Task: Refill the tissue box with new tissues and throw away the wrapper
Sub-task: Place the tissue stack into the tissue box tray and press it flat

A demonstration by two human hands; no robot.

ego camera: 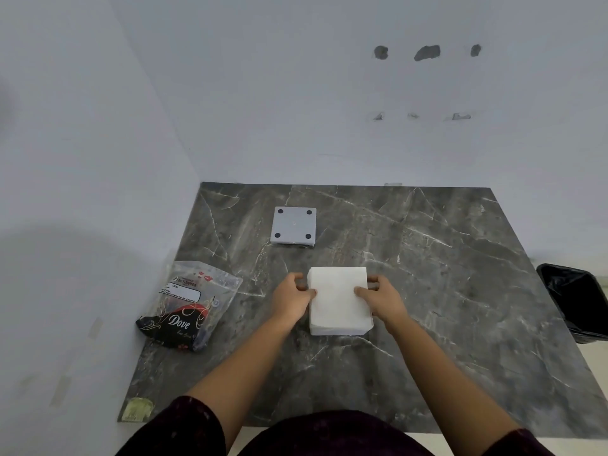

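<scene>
Hands, left [291, 299] and right [381, 299], clamp the tissues [339, 299] from both sides, likely squaring them; wrapper [189, 306] lies aside, bin [574, 301] off the surface [444, 274].

The person wears a dark maroon garment with faint pale speckles, its short sleeves [184, 426] ending above the elbows. Both forearms are bare, and the left hand [291, 299] and right hand [383, 299] carry no rings, watch or gloves.
</scene>
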